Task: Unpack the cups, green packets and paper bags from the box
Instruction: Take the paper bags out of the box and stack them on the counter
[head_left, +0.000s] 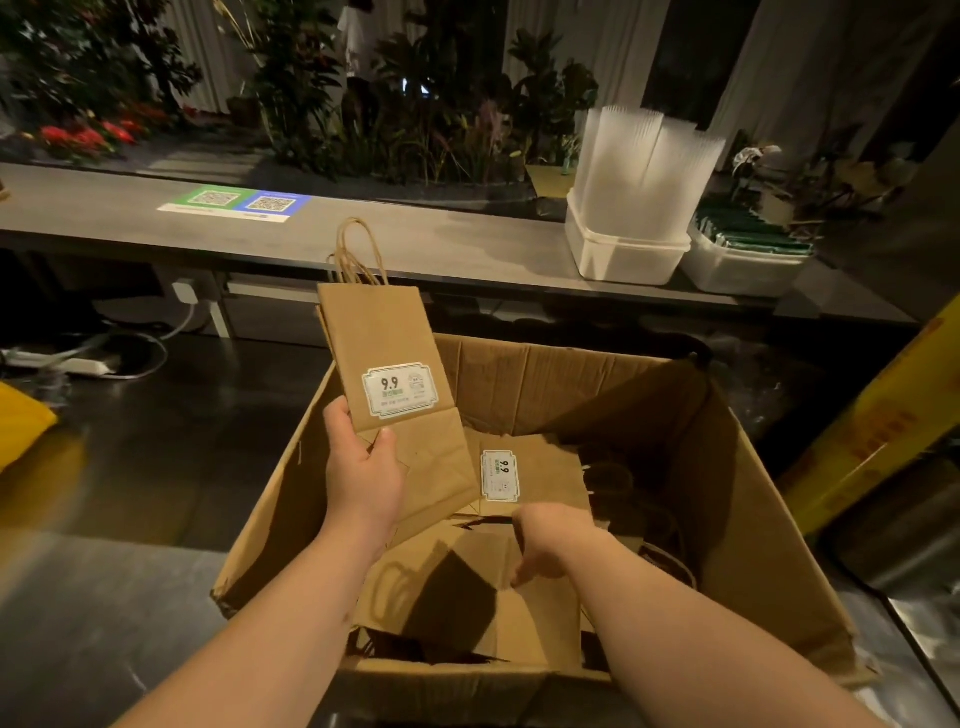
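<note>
Cardboard box (769, 519) sits right below me, top open, w/ a few flat paper bags (535, 473) lying on the bottom. Right hand (550, 540) is down inside, fingertips on one of those bags, but can't tell if it's got a grip or the fingers are just resting there. Left hand (363, 467) is up over the box's left rim, thumb and fingers clamped on the bottom end of the held bags (384, 338), handles pointing away. Further back on the counter (311, 234): cups (644, 150) in a white tub (623, 260), green packets (753, 239) in a 2nd tub (737, 270) just beside it. So imo those two look done and we're on the bags. Next prob: pinch a loose bag, add it to the held ones, then carry them to the counter w/o snagging handles.
</note>
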